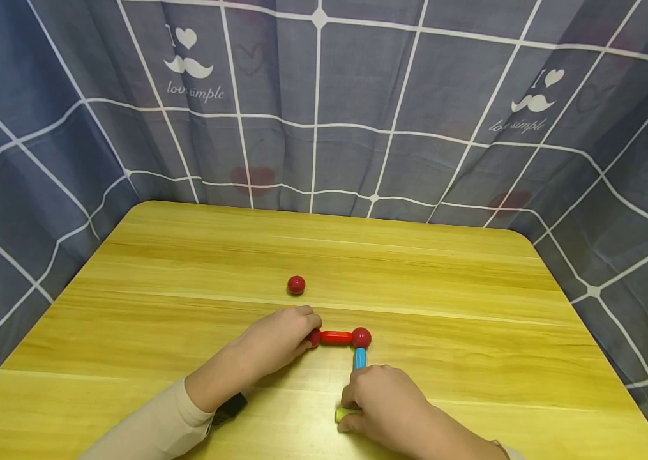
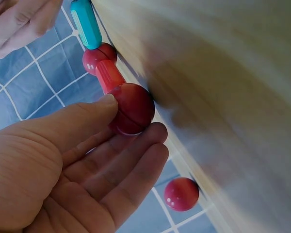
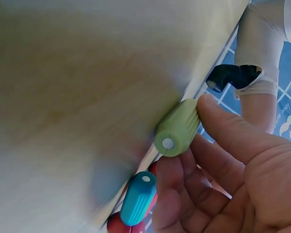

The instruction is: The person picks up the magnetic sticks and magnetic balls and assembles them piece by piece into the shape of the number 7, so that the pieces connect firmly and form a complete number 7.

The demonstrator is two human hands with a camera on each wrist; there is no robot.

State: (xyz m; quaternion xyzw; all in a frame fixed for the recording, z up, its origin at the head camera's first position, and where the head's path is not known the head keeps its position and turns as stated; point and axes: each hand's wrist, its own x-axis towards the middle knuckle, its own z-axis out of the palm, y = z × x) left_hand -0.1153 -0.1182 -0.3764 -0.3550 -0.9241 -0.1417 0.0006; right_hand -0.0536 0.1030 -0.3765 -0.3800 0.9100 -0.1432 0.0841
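Observation:
My left hand pinches a dark red ball between thumb and fingers, low over the table. A red rod runs from that ball to a second red ball. From this second ball a blue rod extends toward my side. My right hand grips a light green rod with thumb and fingers, close to the blue rod's near end. In the right wrist view, a gap shows between the green and blue rods, and each has a pale round spot on its end.
A loose red ball lies on the wooden table, beyond my left hand. Checked grey-blue curtains hang along the table's back and sides. A black device sits under my left wrist.

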